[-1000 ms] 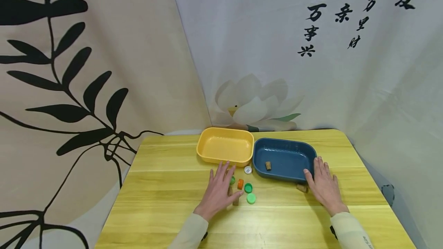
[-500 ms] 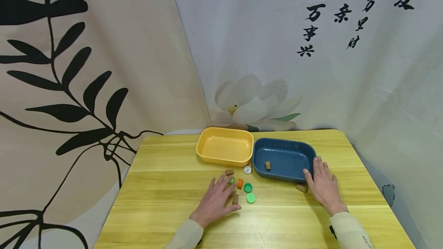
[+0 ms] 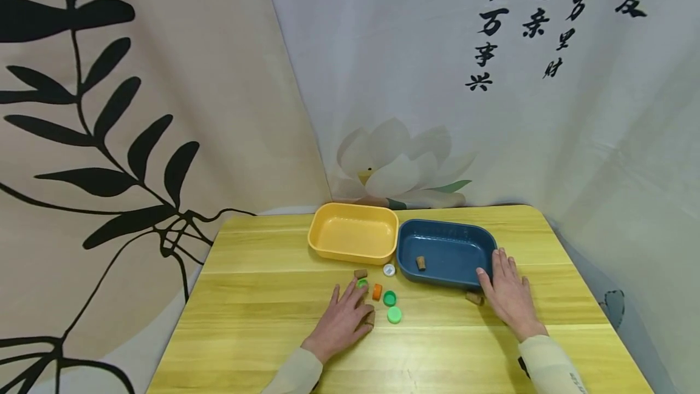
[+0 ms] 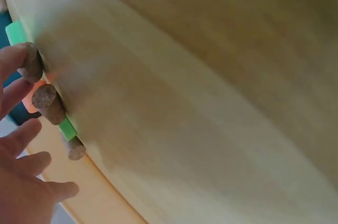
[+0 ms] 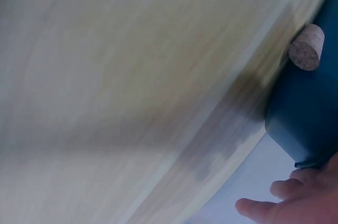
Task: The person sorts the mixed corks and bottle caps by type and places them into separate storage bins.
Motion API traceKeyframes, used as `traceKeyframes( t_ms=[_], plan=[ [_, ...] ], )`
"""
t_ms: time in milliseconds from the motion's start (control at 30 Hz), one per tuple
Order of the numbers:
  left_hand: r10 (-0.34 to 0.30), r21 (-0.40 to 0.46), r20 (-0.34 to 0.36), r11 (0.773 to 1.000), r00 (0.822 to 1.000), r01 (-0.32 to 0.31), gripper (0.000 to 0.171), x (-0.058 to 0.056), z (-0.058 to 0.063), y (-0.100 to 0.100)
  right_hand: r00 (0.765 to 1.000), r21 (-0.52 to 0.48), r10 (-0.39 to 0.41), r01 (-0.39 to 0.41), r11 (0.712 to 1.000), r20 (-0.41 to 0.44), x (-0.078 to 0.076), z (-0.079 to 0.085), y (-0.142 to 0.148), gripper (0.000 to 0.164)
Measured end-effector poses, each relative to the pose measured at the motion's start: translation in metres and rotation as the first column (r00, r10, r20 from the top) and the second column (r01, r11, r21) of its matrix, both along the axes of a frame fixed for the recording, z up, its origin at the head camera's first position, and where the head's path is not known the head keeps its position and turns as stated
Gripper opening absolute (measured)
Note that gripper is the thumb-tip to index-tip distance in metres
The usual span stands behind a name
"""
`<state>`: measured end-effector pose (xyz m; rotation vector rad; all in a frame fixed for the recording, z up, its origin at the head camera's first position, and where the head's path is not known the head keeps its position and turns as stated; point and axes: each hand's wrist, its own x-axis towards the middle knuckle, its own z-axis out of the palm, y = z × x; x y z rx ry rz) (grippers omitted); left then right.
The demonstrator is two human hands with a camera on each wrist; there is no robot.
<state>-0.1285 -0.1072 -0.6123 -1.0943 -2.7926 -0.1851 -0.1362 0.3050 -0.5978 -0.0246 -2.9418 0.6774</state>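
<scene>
At the middle of the table in the head view, my left hand [image 3: 338, 326] has its thumb and forefinger on either side of a cork [image 4: 33, 64], pinching it. Its other fingers spread past a second cork [image 4: 48, 102] and a green bottle cap [image 4: 67, 129]. Another cork [image 3: 361, 273] lies further off, before the yellow dish [image 3: 352, 230]. On the right, my right hand [image 3: 511, 300] rests against the near right corner of the blue dish [image 3: 456, 254], fingers extended. One cork [image 3: 420, 263] stands inside that dish.
Right of the left hand lie an orange cap [image 3: 377, 292], a dark green cap [image 3: 389, 298], a light green cap [image 3: 394, 315] and a white cap [image 3: 389, 270]. A cork [image 3: 474, 298] sits by the blue dish's near side. A curtain [image 3: 415, 78] hangs behind the table.
My left hand first draws back toward the near left, then its thumb and forefinger close on the nearest cork. The right hand stays at the blue dish. The head view shifts slightly.
</scene>
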Motion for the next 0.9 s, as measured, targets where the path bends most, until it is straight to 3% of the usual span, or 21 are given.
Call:
traceKeyframes(
  t_ms=[200,400,567,900],
  plan=[
    [-0.017,0.016,-0.014,1.000,1.000,0.017,0.033,0.001,0.004,0.002,1.000,0.001,-0.002,0.002,1.000,-0.003,-0.001,0.000,-0.001,0.076],
    [-0.046,0.107,-0.118,0.993,0.992,0.059,0.034,0.000,0.013,0.011,1.000,0.000,-0.006,0.006,1.000,-0.002,-0.001,-0.001,0.000,0.076],
    [-0.048,0.171,-0.171,0.982,0.984,0.078,0.030,-0.004,0.022,0.025,1.000,-0.004,-0.007,0.007,1.000,0.001,-0.001,-0.002,0.000,0.076],
    [-0.038,0.268,-0.190,0.959,0.981,0.089,0.030,-0.015,0.036,0.060,1.000,-0.012,-0.007,0.007,1.000,0.000,-0.001,-0.002,0.001,0.076]
  ],
)
